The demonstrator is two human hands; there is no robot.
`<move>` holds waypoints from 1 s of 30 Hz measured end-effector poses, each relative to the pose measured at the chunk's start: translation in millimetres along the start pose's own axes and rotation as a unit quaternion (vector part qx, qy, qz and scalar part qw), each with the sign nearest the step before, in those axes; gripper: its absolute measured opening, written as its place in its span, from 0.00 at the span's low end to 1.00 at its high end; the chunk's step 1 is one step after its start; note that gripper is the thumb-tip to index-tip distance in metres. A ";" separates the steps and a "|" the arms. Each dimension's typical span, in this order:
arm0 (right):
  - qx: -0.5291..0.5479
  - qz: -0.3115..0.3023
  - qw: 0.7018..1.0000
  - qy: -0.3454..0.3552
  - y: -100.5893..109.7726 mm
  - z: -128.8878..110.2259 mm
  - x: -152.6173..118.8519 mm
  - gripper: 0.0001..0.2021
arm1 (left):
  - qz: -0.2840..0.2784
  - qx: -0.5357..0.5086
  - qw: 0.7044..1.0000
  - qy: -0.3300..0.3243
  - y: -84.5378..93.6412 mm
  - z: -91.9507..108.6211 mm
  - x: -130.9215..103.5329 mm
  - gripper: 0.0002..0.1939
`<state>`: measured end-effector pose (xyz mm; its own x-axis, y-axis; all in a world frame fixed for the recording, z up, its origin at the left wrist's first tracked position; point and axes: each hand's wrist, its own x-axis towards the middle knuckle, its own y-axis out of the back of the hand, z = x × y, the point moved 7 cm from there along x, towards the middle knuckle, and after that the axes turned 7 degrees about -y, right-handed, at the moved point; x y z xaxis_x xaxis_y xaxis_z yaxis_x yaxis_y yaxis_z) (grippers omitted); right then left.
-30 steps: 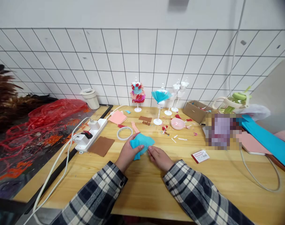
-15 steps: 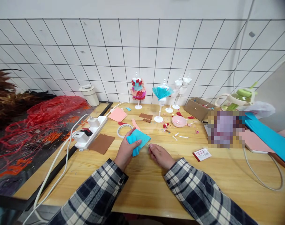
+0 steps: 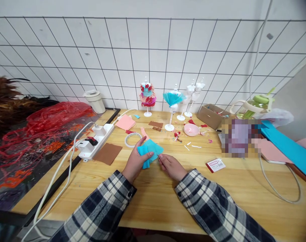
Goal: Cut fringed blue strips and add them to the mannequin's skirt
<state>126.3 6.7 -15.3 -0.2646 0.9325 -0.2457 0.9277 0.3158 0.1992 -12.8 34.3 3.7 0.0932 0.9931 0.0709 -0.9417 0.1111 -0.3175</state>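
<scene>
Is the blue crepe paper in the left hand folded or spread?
Partly both: the blue crepe paper is layered by the left hand, spread toward the right hand.

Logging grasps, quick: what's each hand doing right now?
Left hand: holding a folded, bright blue crepe-like sheet under its thumb.
Right hand: fingertips pinching a thin, dark tool, kind unclear.

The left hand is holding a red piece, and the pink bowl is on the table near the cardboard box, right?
Not quite! The left hand is holding a blue piece, not a red one; the head view shows it. The pink bowl is on the table near the cardboard box.
</scene>
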 end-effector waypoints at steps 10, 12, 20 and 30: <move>0.038 -0.018 0.998 -0.041 -3.6 6.7 -0.5 0.24 | -0.007 0.021 1.000 -0.002 -1.5 -0.1 -0.7 0.52; 0.037 -0.017 0.999 -0.035 -2.9 6.2 -0.3 0.24 | -0.008 0.023 1.000 -0.003 -1.3 -0.7 -0.8 0.52; 0.044 -0.011 0.998 -0.043 -0.5 8.1 0.7 0.23 | 0.024 0.013 1.000 0.002 3.8 0.0 0.8 0.53; 0.059 -0.025 0.996 -0.063 -4.9 6.7 -2.4 0.24 | -0.020 0.009 1.000 0.016 -4.0 -1.7 -1.4 0.54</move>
<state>124.1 1.8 -22.0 -0.2837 0.8838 -0.3720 0.9405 0.3322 0.0719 -8.6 32.6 3.3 0.1403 0.9888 0.0517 -0.9428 0.1494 -0.2980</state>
